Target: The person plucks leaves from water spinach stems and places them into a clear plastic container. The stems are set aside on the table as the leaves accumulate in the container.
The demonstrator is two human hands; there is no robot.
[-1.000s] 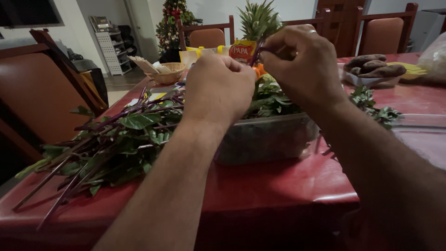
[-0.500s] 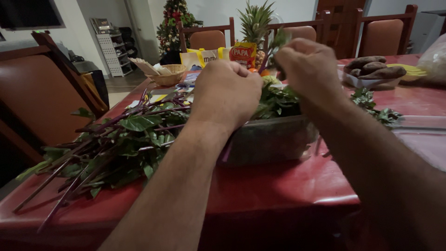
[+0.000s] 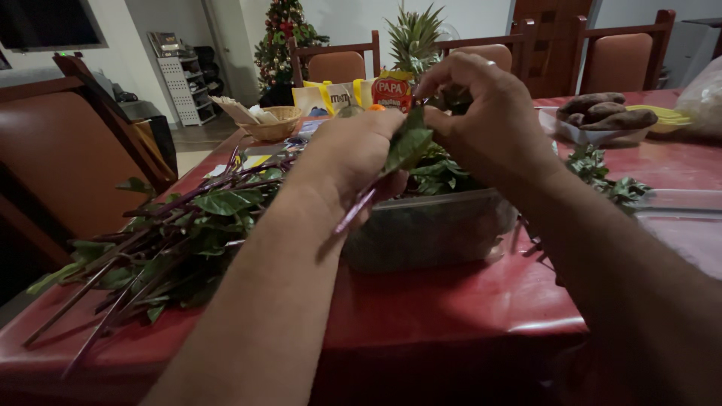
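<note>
Head view of two bare hands working over a red table (image 3: pixel 451 301). The left hand (image 3: pixel 353 154) was closed around a purple-stemmed sprig (image 3: pixel 359 207), whose stem ran down and out below the palm while a broad green leaf (image 3: pixel 410 143) stood up at the fingers; the grip low on the stem appeared to steady the sprig so that its leafy top was offered to the other hand. The right hand (image 3: pixel 489 113) was pinched narrow, thumb and fingers together at the top of the same sprig, just above and touching the leaf, as though nipping foliage; what the fingertips enclosed could not be told. Both hands were held directly over a clear plastic container (image 3: pixel 436 225) that already held loose green leaves (image 3: pixel 444 169), a position that would let picked leaves fall in. To the left hand's side, a bundle of long purple stalks with leaves (image 3: pixel 173 240) lay across the table, near but apart from it. Beyond stood a wicker basket (image 3: pixel 271 120), a pineapple (image 3: pixel 414 37), and a tray of brown tubers (image 3: pixel 602 113).
</note>
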